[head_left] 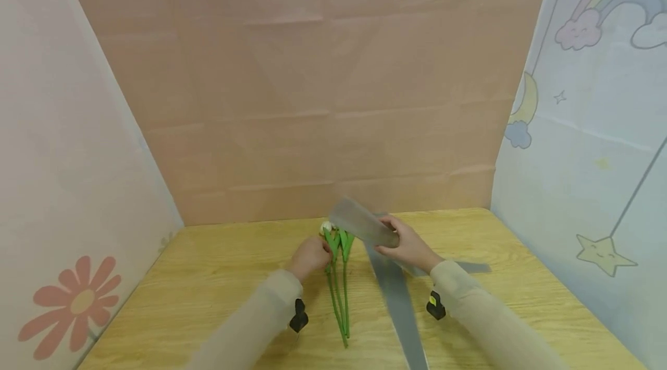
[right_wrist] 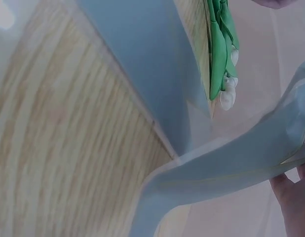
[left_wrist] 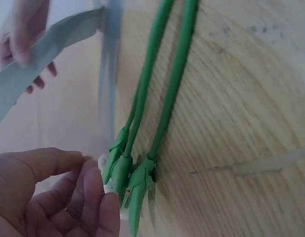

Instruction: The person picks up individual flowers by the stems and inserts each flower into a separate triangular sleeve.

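Two artificial flowers lie on the wooden table (head_left: 219,277), their green stems (head_left: 339,297) (left_wrist: 162,89) pointing toward me and a white bud (head_left: 326,226) (right_wrist: 227,96) at the far end. My left hand (head_left: 311,257) (left_wrist: 58,197) is at the flower heads. Its fingers are loosely curled, with the fingertips by the bud and green leaves (left_wrist: 130,180), gripping nothing that I can see. My right hand (head_left: 405,247) (left_wrist: 21,39) pinches the lifted end of a long grey ribbon strip (head_left: 362,225) (left_wrist: 39,57) (right_wrist: 231,168) above the flower heads. The rest of the strip (head_left: 398,303) lies flat on the table.
A pink paper backdrop (head_left: 312,98) closes the back of the table. A wall with a flower print (head_left: 73,303) stands at the left, and one with rainbow and star drawings (head_left: 604,127) at the right. A short grey strip piece (head_left: 471,267) lies right of my right hand.
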### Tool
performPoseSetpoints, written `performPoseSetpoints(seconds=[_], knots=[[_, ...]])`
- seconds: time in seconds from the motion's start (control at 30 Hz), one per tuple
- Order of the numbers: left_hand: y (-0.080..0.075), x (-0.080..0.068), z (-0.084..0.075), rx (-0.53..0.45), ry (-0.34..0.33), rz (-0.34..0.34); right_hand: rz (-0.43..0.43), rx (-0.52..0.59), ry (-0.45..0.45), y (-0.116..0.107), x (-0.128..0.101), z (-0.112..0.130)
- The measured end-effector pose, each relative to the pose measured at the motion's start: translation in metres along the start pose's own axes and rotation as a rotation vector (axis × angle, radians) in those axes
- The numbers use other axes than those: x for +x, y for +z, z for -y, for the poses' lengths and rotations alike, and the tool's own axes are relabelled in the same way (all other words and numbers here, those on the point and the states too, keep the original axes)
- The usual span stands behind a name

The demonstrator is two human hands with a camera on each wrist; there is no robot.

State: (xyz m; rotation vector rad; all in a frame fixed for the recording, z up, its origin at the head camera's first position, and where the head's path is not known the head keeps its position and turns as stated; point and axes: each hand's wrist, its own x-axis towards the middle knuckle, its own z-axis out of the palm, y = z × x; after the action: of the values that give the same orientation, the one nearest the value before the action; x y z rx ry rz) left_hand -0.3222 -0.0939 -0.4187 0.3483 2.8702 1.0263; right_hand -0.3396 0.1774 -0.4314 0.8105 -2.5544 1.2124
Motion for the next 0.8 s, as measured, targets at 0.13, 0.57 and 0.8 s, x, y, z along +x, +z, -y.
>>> performPoseSetpoints(seconds=[0.13, 0.57, 0.8], knots=[[0.014, 0.002, -0.008, 0.191, -0.085, -0.084, -0.006, 0.02, 0.023, 0.0, -0.003, -0.002], [0.027, 0.006, 0.001, -0.062, -0.134, -0.037, 0.009, 0.005, 0.049, -0.002, -0.006, -0.002], [0.009, 0.002, 0.007, -0.445, -0.102, -0.036, 0.012, 0.009, 0.049, -0.003, -0.007, -0.002]])
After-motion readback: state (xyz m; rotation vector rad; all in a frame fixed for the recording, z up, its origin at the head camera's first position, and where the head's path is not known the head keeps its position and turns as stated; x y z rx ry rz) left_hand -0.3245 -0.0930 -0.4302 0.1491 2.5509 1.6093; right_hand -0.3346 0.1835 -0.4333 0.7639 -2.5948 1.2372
